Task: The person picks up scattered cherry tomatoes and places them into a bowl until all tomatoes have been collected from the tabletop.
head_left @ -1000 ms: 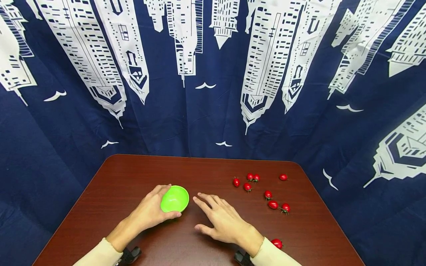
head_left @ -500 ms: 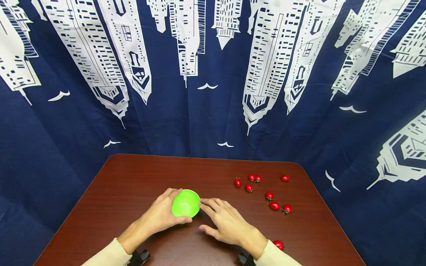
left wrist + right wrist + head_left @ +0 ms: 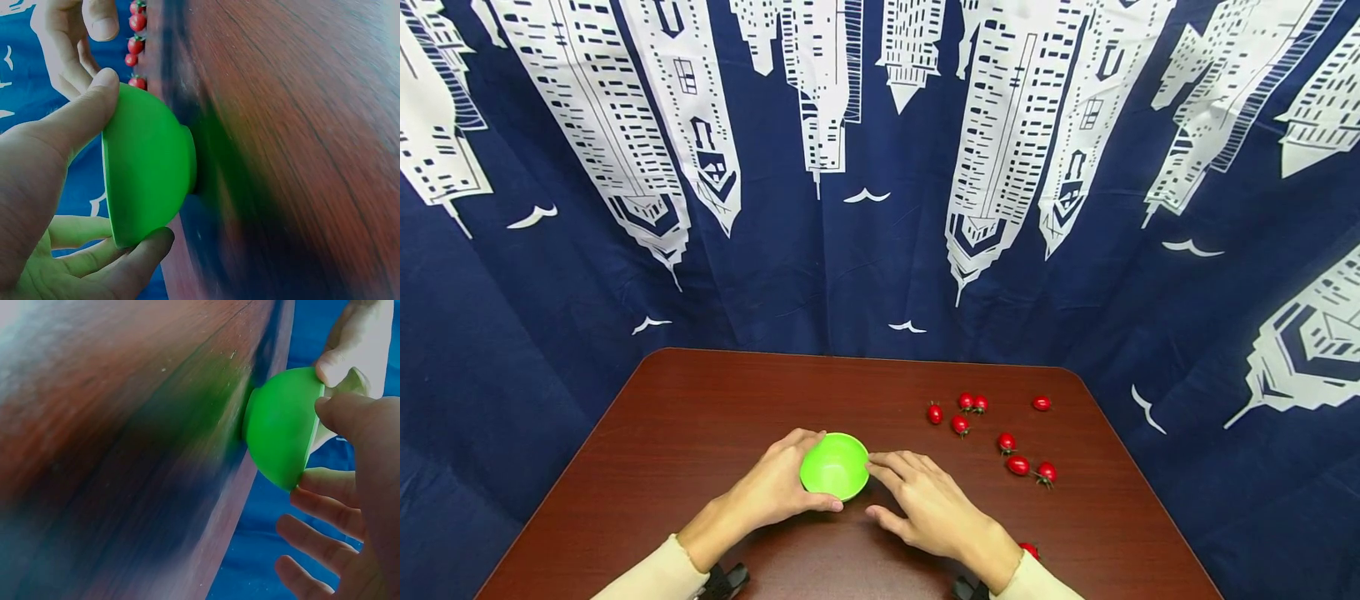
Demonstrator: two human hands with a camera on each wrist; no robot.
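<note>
A small green bowl is upright near the middle of the table, its inside bare in the head view. My left hand grips it from the left, thumb on the near side and fingers round the far side. The left wrist view shows the bowl from the side, with its foot close over the tabletop. On the right, my right hand is spread, its index fingertip right at the bowl's rim. Its other fingers are loosely extended in the right wrist view.
Several cherry tomatoes lie scattered on the right half of the brown table. One tomato is partly hidden behind my right wrist. A blue curtain with white buildings hangs beyond the table's far edge.
My left hand has moved right and slightly nearer with the bowl, closing the gap to my right hand. The right hand has shifted a little to the right. The tomatoes have stayed put.
</note>
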